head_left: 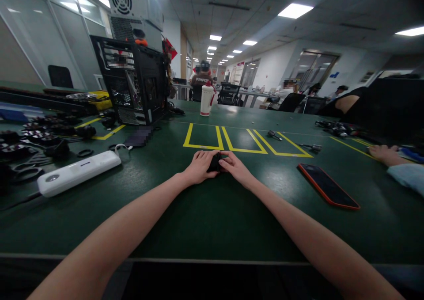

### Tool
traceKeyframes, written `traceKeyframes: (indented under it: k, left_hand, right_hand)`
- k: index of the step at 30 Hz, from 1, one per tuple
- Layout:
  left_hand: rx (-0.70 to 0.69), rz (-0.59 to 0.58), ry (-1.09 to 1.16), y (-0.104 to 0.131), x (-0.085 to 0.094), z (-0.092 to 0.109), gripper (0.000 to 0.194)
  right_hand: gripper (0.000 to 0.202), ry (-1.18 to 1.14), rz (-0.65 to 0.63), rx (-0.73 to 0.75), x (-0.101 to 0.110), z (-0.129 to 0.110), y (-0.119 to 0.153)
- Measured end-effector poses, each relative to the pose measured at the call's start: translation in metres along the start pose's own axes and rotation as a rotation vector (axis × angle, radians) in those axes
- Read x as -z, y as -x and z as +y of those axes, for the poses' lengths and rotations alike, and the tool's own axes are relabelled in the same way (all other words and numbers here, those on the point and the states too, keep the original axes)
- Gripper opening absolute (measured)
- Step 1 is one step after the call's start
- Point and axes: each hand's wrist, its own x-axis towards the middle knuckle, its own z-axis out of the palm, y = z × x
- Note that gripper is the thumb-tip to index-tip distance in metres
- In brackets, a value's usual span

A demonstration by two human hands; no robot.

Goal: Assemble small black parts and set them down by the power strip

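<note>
On the flat dark-green tabletop [212,220], a bare left hand [198,168] and right hand [236,166] have fingers clamped on a small black object [214,162], handling apparently unfinished, how much remains unclear.

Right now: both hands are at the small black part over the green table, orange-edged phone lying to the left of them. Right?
One thing off: the orange-edged phone lies to the right of the hands, as the head view shows. The rest holds: left hand and right hand are both at the small black part, over the green table.
</note>
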Motion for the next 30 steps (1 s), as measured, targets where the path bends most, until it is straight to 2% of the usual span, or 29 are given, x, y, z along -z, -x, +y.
traceKeyframes:
  k: [9,14,17,25,30]
  left_hand:
    - [-0.011,0.014,0.013,0.0,-0.002,-0.003,0.063]
    - [-0.006,0.015,0.013,0.001,-0.002,-0.002,0.064]
    - [-0.01,0.014,0.005,0.001,-0.001,-0.001,0.064]
    - [0.0,0.013,0.009,0.0,-0.001,-0.001,0.062]
    - [0.007,0.013,0.016,0.001,-0.001,-0.001,0.063]
  right_hand:
    - [0.039,0.093,-0.001,0.094,0.001,0.001,0.003]
    - [0.03,0.14,0.051,0.024,-0.001,0.006,-0.004]
    - [0.032,0.168,0.083,0.04,-0.001,0.008,-0.004]
    - [0.036,0.07,-0.053,0.07,0.002,0.004,0.003]
    - [0.032,0.005,-0.031,0.018,-0.001,-0.002,0.001]
